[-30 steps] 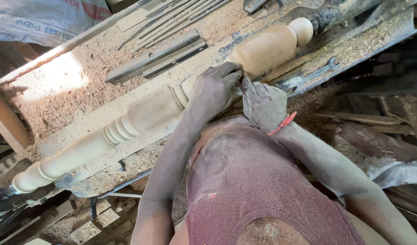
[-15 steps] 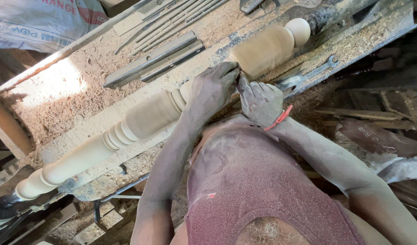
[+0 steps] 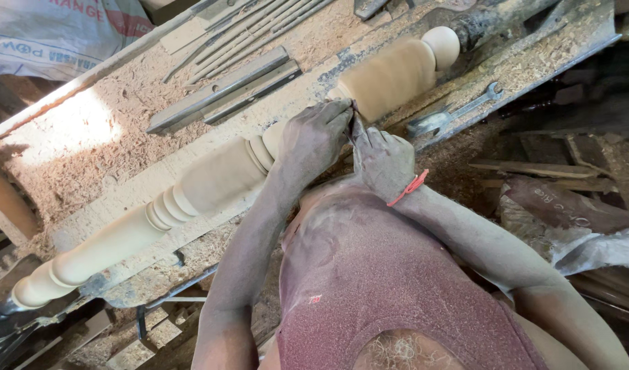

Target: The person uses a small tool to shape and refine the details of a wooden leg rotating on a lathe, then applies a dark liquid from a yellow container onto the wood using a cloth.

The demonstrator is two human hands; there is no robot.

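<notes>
head view: i had my left hand [image 3: 313, 140] draped over the pale turned wooden spindle [image 3: 211, 179], which lay slantwise across the sawdust-covered lathe bed [image 3: 88, 147], fingers curled narrow and pinched on the tip of a small dark tool [image 3: 354, 123] at the groove, likely to steady it against the wood. my right hand [image 3: 383, 161], red band [image 3: 407, 188] at the wrist, was closed round the same tool just behind, the two hands touching, so the grip read as guide in front and push at the back. long chisels [image 3: 222, 85] lay flat in a row beyond the spindle and a wrench [image 3: 458, 109] sat on the near rail, both within reach yet apart from the work.
</notes>
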